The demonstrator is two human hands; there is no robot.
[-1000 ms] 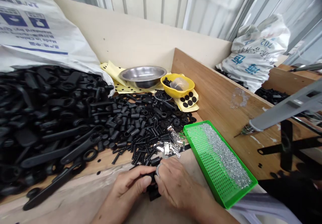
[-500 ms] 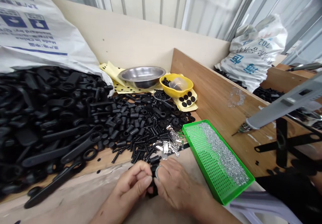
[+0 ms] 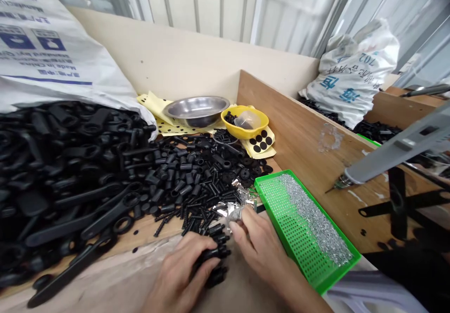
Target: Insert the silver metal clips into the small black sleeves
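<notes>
My left hand (image 3: 183, 268) curls around short black plastic cylinders with narrow tips (image 3: 220, 251); several lie side by side at its fingertips, and its grip partly hides them. My right hand (image 3: 260, 242) reaches into a small heap of shiny metal clips (image 3: 222, 208), thumb and forefinger a little apart. A grey covering wraps one of its fingertips, and I see no clip clearly held. Just behind the hands lie black ribbed plugs (image 3: 190, 214) and a pile of short black sleeves (image 3: 176, 174).
A green perforated tray (image 3: 269, 209) with small metal pieces stands right of my right hand. Beyond are a yellow bowl (image 3: 258, 130) and a steel bowl (image 3: 197, 111). Black wrench-shaped parts (image 3: 66, 163) fill the left. A grey power screwdriver (image 3: 383, 151) points in from the right.
My hands have moved apart. The right one went forward to the metal clips; the left stays low, now around the row of black cylinders that was mostly hidden before.
</notes>
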